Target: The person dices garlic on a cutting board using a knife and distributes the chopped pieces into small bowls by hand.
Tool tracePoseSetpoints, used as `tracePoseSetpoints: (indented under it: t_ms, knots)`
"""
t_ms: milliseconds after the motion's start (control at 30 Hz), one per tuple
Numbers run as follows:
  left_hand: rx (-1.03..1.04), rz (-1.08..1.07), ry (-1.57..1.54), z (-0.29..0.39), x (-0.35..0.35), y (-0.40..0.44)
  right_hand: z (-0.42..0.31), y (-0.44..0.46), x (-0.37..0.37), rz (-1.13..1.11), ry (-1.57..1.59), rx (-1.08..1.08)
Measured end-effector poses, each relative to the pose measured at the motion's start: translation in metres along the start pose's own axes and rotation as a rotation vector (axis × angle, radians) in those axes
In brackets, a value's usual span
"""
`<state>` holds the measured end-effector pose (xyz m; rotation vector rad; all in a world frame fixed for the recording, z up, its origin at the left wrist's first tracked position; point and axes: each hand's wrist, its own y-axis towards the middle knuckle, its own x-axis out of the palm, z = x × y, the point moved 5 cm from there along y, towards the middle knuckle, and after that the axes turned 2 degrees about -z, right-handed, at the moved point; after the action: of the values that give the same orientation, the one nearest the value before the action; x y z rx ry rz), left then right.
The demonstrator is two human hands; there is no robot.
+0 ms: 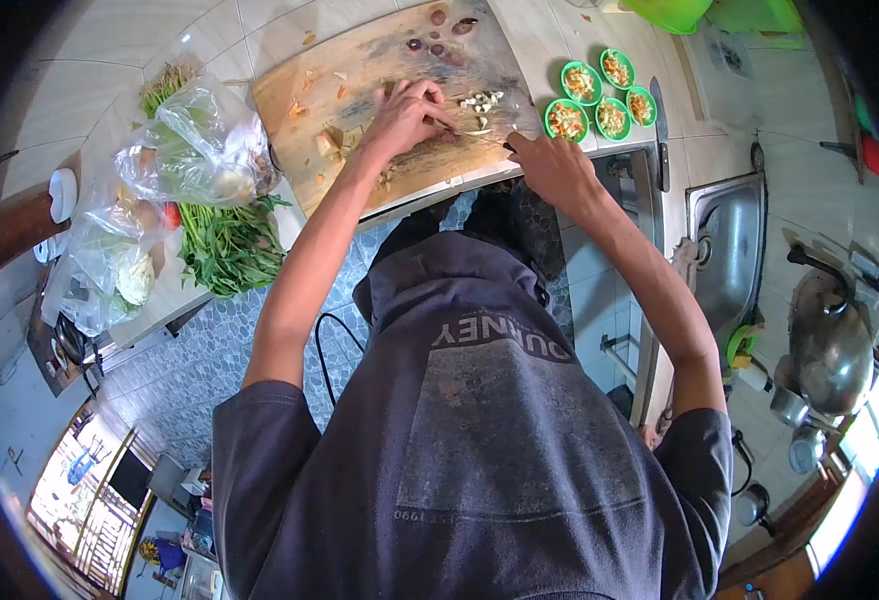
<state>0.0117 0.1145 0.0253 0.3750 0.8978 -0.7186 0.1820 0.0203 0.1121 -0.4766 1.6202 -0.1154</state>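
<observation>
My right hand (556, 170) is closed round the black handle of a knife (483, 138), its blade lying low over the wooden cutting board (359, 62) and pointing left. Beside the blade, my left hand (406, 122) presses down with bent, closed fingers. Whatever sits under those fingertips is mostly hidden. Small pale chopped pieces, which look like garlic (481, 101), lie in a loose pile just beyond the blade. A yellowish chunk (328, 143) rests on the board left of my left wrist.
Several green bowls (581, 84) of chopped vegetables stand right of the board, near a second knife (660, 130). A metal sink (729, 250) is farther right. On the left are plastic bags (199, 140) of produce and leafy greens (224, 245). Dark round marks stain the board's far end.
</observation>
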Motion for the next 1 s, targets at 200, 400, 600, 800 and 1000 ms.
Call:
tracePoseSetpoints:
  t_ms: [200,400,600,800,1000]
  knots:
    - [0.013,0.013,0.014,0.001,-0.001,-0.001,0.006,0.001,0.002,-0.061,0.021,0.014]
    - [0.001,0.01,0.019,0.0,0.0,-0.001,0.005,-0.001,0.004,-0.052,0.014,0.018]
    - [-0.015,0.011,0.029,0.002,0.0,-0.001,0.01,-0.002,0.008,-0.056,-0.017,-0.01]
    - [-0.006,0.022,0.019,0.001,0.0,-0.001,0.013,-0.001,0.009,-0.1,0.02,0.019]
    - [-0.021,0.018,0.003,0.006,0.0,-0.002,0.015,-0.001,0.007,-0.099,0.024,-0.004]
